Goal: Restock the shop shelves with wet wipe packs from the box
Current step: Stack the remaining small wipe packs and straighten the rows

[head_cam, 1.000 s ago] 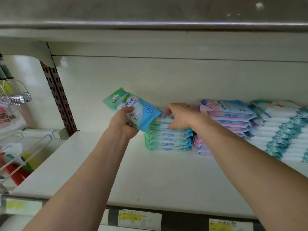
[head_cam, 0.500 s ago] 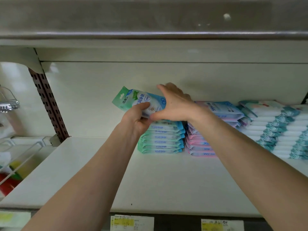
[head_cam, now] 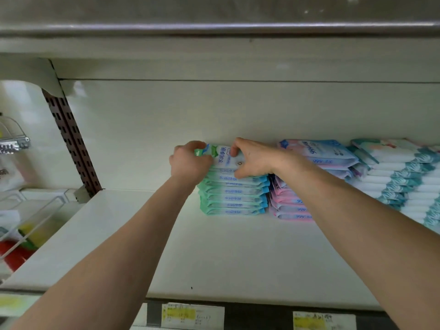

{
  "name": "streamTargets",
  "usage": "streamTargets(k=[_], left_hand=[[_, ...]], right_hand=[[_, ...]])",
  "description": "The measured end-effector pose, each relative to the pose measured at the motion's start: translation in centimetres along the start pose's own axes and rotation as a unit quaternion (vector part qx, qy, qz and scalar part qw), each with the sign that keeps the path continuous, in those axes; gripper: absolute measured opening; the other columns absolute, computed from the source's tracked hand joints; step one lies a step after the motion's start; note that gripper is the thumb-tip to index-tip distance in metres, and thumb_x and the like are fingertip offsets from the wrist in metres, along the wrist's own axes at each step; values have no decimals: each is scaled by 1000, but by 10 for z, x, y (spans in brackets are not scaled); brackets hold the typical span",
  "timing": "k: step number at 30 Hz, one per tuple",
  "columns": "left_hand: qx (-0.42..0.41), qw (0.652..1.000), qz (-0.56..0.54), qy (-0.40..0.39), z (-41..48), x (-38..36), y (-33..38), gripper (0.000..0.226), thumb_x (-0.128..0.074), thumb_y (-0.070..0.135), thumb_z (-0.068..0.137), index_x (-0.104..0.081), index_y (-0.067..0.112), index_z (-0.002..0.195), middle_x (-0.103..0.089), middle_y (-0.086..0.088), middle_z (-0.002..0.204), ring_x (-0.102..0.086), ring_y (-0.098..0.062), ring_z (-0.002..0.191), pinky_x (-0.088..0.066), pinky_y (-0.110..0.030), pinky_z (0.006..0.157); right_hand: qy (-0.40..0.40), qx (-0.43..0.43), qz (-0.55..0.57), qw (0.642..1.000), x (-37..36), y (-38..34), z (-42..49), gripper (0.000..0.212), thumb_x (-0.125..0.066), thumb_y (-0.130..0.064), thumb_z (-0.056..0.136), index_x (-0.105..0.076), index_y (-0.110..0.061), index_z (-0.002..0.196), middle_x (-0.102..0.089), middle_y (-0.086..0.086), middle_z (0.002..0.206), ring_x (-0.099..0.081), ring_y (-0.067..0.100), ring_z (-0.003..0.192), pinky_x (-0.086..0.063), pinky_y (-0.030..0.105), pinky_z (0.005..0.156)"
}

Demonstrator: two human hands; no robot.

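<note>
A green-and-blue wet wipe pack [head_cam: 222, 156] lies on top of a stack of matching packs [head_cam: 234, 198] at the back of the white shelf [head_cam: 214, 253]. My left hand [head_cam: 189, 163] grips the pack's left end, fingers curled round its green edge. My right hand [head_cam: 253, 159] holds the pack's right part, thumb at its front and fingers over its top. The box is not in view.
A pink-and-blue stack [head_cam: 309, 182] stands right of the green stack, and a white-and-teal stack [head_cam: 400, 177] beyond it. A brown slotted upright [head_cam: 71, 141] bounds the shelf at left. Wire racks with goods [head_cam: 26, 222] lie lower left. Price labels [head_cam: 192, 315] line the front edge.
The pack, held tilted in the air by my left hand, has come down flat onto the green stack. My right hand moved from the stack onto the pack.
</note>
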State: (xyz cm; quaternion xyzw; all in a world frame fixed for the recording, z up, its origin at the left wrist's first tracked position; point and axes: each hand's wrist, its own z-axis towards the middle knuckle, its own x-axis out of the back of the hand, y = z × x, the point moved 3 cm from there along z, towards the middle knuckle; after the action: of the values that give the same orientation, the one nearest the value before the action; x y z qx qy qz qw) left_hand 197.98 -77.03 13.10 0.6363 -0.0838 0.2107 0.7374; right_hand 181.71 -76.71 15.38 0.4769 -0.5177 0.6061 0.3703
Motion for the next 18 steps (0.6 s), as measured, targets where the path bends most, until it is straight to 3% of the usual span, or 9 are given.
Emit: streamTargets(k=[4,7,13,18], left_hand=[[-39,994,62,-80,-2,-16,-2,44,-64,23,74,-65,30,118,-55,-3,129,-47,-29,123,-44,-43,102],[-54,988,105,-103,0,-23,-4,44,-65,19,77,-65,29,120,-52,-5,131,-46,-31,124,-41,-43,105],[-116,963,228,-83,-1,-28,5,52,-52,8,86,-55,30,133,-43,-5,136,-38,-28,125,-38,-32,101],[-130,957,254,-52,-3,-30,7,47,-50,10,90,-58,30,131,-46,-6,131,-41,-28,121,-39,-32,97]], right_hand=[[7,8,-110,994,0,2,-2,58,-78,-46,67,-44,-30,111,-45,-9,113,-49,17,100,-43,41,90],[39,23,-169,985,3,3,-4,46,-72,-29,75,-45,-25,111,-48,-3,115,-48,20,96,-43,41,87],[56,23,-176,982,3,8,-4,32,-63,-10,80,-47,-19,107,-51,3,107,-51,22,90,-46,36,74],[73,24,-164,983,2,0,-4,33,-65,-23,80,-51,-26,110,-48,0,116,-44,21,109,-45,43,87]])
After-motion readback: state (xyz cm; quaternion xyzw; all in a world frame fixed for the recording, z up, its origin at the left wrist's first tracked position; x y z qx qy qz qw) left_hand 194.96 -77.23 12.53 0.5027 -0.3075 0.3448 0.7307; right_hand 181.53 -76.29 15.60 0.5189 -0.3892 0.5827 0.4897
